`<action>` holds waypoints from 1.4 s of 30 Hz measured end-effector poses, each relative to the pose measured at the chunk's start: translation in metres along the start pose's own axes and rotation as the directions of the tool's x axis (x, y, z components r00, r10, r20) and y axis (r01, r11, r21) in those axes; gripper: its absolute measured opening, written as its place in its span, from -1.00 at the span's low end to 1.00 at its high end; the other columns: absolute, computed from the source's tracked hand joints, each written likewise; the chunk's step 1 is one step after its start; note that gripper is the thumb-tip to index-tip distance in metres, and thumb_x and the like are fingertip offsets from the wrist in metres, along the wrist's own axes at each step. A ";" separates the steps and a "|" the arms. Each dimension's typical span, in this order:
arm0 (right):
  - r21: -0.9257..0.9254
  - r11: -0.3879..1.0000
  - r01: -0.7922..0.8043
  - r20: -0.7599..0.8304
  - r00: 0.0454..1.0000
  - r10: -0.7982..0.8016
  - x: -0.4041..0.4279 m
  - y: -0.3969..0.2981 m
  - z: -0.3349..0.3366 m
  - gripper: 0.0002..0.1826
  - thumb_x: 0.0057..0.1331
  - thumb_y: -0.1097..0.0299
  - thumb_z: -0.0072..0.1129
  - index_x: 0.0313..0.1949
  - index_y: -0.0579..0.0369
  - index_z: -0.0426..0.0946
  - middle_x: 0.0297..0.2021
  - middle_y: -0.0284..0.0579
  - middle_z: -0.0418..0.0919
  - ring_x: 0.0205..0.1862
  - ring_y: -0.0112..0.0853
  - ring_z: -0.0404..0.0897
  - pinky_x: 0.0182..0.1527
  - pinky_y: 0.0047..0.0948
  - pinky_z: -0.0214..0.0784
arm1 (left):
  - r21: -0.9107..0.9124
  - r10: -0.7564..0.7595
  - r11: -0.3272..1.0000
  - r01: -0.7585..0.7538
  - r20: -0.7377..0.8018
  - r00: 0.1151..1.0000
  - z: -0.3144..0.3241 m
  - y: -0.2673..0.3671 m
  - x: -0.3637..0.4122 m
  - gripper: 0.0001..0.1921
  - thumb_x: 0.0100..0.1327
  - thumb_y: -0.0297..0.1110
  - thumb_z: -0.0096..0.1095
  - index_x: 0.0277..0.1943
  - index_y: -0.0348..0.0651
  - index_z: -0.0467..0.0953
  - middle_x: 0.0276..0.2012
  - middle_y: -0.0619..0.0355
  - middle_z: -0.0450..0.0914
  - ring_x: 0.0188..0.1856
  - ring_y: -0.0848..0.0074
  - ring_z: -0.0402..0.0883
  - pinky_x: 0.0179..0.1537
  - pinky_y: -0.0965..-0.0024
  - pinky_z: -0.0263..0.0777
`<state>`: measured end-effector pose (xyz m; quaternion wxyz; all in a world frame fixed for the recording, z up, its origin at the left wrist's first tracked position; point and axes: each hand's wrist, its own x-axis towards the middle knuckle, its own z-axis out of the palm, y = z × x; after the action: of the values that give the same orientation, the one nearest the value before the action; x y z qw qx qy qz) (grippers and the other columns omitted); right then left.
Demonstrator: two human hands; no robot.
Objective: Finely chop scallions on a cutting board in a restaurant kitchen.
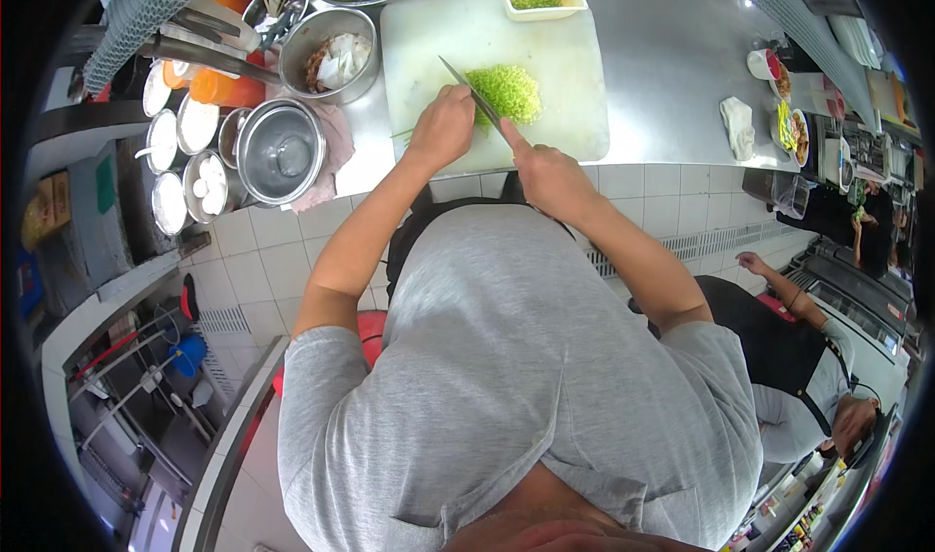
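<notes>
A white cutting board [424, 40] lies on the steel counter, and on it is a heap of finely chopped green vegetable [505, 93]. My right hand [551, 176] is closed around the handle of a kitchen knife [478, 99], whose blade points up and left along the heap's left edge. Close against the blade's left side, my left hand [443, 124] has its fingers curled on thin green stalks [403, 135], which stick out to its left. A white plastic tub [544, 13] with chopped greens stands at the board's upper right.
Left of the board are a steel pot [329, 55] with food and white sheets, nested steel bowls [281, 150] on a pink cloth [337, 143], and several seasoning containers. A white cloth [738, 128] and food bowls lie at the counter's right. A co-worker [774, 340] stands behind at the right.
</notes>
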<state>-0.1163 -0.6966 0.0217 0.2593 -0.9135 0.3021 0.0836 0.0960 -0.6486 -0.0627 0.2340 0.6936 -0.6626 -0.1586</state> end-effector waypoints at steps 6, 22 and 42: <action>-0.059 0.998 0.020 -0.121 0.992 -0.027 0.031 0.011 0.034 -0.14 0.23 0.59 0.05 0.58 0.16 0.16 -0.39 0.23 0.63 -0.39 0.09 0.68 -0.26 0.03 0.58 | -0.019 -0.003 1.000 0.002 -0.018 1.000 -0.001 0.002 0.002 -0.93 0.15 -0.64 0.18 -0.33 -0.40 0.60 -0.10 -0.11 0.60 0.05 0.05 0.59 0.06 0.09 0.59; -0.045 0.999 -0.012 -0.100 0.995 0.007 0.034 0.007 0.037 -0.19 0.28 0.57 0.03 0.57 0.20 0.16 -0.39 0.23 0.64 -0.33 0.10 0.70 -0.21 0.07 0.58 | -0.052 0.014 0.998 -0.018 -0.090 0.996 0.004 -0.002 0.002 -0.99 0.13 -0.62 0.24 -0.38 -0.35 0.56 -0.18 -0.07 0.58 -0.02 0.03 0.58 -0.01 0.06 0.57; 0.046 0.993 0.111 -0.208 0.973 -0.099 0.042 0.026 0.033 -0.27 0.34 0.54 0.00 0.54 0.23 0.22 -0.42 0.26 0.64 -0.36 0.10 0.67 -0.23 0.05 0.56 | -0.047 0.008 0.999 -0.010 -0.043 0.999 0.004 -0.005 0.002 -0.96 0.18 -0.61 0.21 -0.36 -0.37 0.58 -0.16 -0.09 0.59 0.00 0.03 0.59 -0.01 0.06 0.59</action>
<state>-0.0980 -0.7188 -0.0306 0.2566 -0.9243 0.2806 -0.0336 0.0978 -0.6514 -0.0685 0.2652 0.6880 -0.6567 -0.1581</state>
